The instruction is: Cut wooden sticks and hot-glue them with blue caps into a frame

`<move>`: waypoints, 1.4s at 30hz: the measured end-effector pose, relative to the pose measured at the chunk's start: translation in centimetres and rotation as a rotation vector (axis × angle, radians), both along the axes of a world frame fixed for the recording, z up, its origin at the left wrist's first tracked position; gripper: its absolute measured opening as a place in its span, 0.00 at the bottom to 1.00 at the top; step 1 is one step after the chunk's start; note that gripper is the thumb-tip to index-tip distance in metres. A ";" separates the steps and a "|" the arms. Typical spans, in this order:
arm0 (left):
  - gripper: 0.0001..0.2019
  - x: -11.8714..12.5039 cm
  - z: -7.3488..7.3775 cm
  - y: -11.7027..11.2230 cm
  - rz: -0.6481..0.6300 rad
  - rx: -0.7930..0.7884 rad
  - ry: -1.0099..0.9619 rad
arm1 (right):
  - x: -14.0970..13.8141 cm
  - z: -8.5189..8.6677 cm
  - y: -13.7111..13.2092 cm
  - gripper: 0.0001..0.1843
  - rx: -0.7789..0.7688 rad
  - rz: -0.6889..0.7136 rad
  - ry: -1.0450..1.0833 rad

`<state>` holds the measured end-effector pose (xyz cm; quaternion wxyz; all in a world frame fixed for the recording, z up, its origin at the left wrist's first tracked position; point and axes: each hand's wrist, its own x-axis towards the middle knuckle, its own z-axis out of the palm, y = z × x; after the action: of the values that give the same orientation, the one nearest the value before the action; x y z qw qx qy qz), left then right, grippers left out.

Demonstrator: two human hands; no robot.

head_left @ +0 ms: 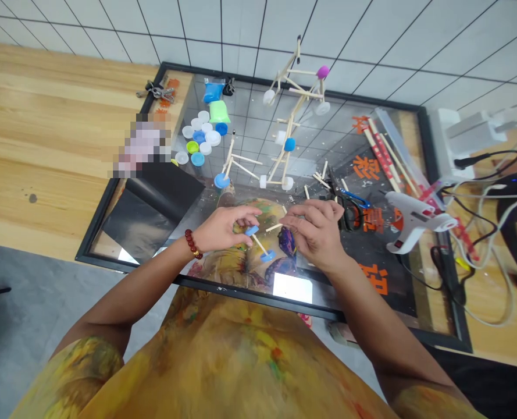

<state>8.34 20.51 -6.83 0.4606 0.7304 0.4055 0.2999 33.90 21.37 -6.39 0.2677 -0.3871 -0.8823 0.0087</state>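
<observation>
My left hand point(225, 228) is closed on a wooden stick axle point(259, 244) with a blue bottle cap at each end, pinching the upper cap point(252, 230). The lower cap point(267, 255) hangs free below. My right hand point(317, 227) is closed in a pinch on a short wooden stick point(274, 227) whose tip points toward the upper cap. Both hands hover over a black-framed mirror board point(249, 297) lying on the table, which reflects my yellow patterned clothing.
Stick-and-cap models point(295, 87) stand on the board behind the hands, beside a pile of loose bottle caps point(201, 137). Scissors point(349, 203), a white glue gun point(413, 218) with cables, and chopsticks point(387, 154) lie to the right. Keys point(156, 91) lie at the far left.
</observation>
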 end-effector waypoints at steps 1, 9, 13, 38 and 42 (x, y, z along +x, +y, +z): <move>0.30 0.0 0.0 0.0 0.005 0.001 0.005 | 0.0 -0.1 0.0 0.16 0.008 0.000 -0.002; 0.30 0.1 0.0 0.3 0.033 -0.035 -0.024 | -0.5 -0.7 -0.3 0.17 -0.028 0.018 -0.012; 0.30 0.1 -0.1 0.4 0.035 -0.055 -0.049 | -0.7 0.4 -0.5 0.13 -0.127 0.069 0.113; 0.30 0.2 -0.5 0.5 0.017 -0.002 -0.004 | -3.3 -0.4 -0.9 0.10 -0.878 -0.080 0.867; 0.30 0.3 -0.5 0.6 0.016 0.001 -0.024 | -3.5 -0.3 -1.0 0.10 -0.825 -0.081 0.837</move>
<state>8.62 21.06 -7.34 0.4626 0.7236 0.4058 0.3126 30.41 20.32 -6.67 0.4204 -0.4562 -0.6099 0.4931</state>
